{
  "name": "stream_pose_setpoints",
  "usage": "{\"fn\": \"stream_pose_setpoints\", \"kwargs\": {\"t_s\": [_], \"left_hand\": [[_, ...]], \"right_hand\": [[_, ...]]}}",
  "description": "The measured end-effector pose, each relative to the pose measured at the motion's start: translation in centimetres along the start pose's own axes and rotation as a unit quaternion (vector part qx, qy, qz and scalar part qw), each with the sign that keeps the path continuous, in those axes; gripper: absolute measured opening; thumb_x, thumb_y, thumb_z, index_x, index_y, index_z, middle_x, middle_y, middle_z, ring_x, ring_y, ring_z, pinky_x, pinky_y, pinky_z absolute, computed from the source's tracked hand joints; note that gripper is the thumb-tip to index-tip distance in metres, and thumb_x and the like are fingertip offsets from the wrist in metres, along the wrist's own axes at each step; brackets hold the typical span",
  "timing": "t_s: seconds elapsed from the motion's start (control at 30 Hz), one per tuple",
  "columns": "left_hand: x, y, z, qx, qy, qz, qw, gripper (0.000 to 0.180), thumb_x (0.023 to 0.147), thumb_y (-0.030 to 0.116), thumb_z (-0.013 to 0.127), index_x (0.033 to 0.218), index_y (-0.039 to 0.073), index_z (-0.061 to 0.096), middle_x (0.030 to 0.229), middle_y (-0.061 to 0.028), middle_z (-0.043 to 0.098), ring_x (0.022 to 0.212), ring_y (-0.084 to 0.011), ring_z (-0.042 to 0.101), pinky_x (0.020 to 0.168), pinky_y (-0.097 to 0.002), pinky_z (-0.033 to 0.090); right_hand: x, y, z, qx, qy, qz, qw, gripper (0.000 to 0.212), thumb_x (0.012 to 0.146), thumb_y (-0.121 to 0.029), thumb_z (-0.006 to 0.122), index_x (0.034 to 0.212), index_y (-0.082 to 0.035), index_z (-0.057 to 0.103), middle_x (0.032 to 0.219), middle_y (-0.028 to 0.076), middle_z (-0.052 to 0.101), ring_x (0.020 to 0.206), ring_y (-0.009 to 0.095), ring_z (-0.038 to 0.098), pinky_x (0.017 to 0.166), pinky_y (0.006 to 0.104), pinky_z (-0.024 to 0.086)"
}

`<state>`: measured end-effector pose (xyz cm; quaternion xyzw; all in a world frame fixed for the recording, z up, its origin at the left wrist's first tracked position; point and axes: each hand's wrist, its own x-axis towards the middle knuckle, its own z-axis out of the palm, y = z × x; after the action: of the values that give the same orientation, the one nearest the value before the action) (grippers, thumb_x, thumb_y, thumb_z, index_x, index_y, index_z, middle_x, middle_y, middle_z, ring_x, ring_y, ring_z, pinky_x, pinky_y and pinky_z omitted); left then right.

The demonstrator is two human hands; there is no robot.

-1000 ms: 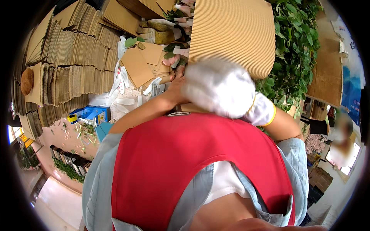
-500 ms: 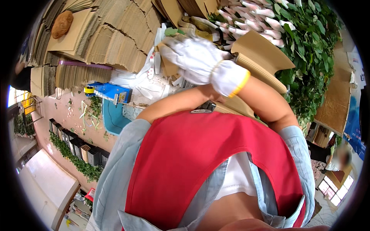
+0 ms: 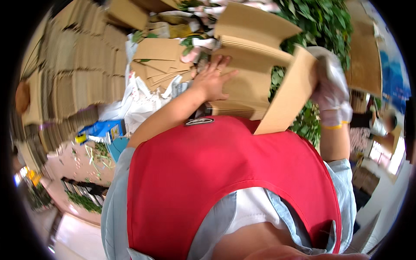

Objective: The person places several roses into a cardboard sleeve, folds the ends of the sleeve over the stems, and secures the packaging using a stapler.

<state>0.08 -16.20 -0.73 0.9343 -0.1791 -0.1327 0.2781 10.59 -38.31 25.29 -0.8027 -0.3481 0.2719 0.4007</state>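
Note:
My left hand (image 3: pixel 214 80) is bare, with a ring on one finger. Its fingers are spread over the left edge of a folded brown cardboard sheet (image 3: pixel 249 71). A white glove covers my right hand (image 3: pixel 330 80), which grips the outer edge of an upright cardboard panel (image 3: pixel 288 93); the fingertips are blurred and partly hidden. The panel slants down to the front of my red apron (image 3: pixel 216 160). Another creased cardboard flap (image 3: pixel 255 26) stands up beyond the sheet.
Flat cardboard pieces (image 3: pixel 158 58) lie left of my left hand. Tall cardboard stacks (image 3: pixel 82 65) rise at the far left. Leafy green stems (image 3: pixel 320 21) are piled at the right, beside pink-and-white wrapped bundles (image 3: pixel 255 6). A blue box (image 3: pixel 104 130) sits at lower left.
My gloved right hand has swung from the centre left to the right and now holds a raised cardboard panel. My left hand, hidden before, has come into view on the folded sheet.

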Motion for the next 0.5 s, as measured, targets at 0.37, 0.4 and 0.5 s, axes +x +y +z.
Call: {"fn": "stream_pose_setpoints", "kwargs": {"t_s": [0.37,0.4,0.5], "left_hand": [[-0.3,0.4,-0.5,-0.015,0.039,-0.005,0.999,0.062,0.073,0.032,0.075,0.130,0.014,0.059,0.156,-0.0169,0.023,0.145,-0.0379,0.017,0.114,-0.0511,0.025],[-0.7,0.0,-0.5,-0.010,0.033,-0.002,0.999,0.062,0.073,0.032,0.075,0.130,0.014,0.059,0.156,-0.0169,0.023,0.145,-0.0379,0.017,0.114,-0.0511,0.025],[-2.1,-2.7,0.5,-0.071,0.122,0.041,0.989,0.043,0.080,0.022,0.070,0.120,0.009,0.062,0.146,-0.0208,0.040,0.136,-0.0376,0.036,0.108,-0.0461,0.035]], "right_hand": [[4.0,13.6,10.2,0.208,-0.062,0.388,0.896,0.043,0.087,-0.041,0.063,0.114,-0.007,0.063,0.064,0.001,0.050,0.047,0.009,0.043,0.046,0.0267,0.035],[4.7,13.8,11.6,0.200,-0.017,0.379,0.903,0.046,0.085,-0.041,0.067,0.116,-0.008,0.062,0.063,0.001,0.050,0.048,0.011,0.044,0.047,0.0283,0.036],[4.9,13.7,11.7,0.203,-0.005,0.374,0.905,0.047,0.081,-0.041,0.070,0.108,-0.003,0.061,0.063,0.004,0.053,0.050,0.014,0.051,0.047,0.0293,0.042]]}}
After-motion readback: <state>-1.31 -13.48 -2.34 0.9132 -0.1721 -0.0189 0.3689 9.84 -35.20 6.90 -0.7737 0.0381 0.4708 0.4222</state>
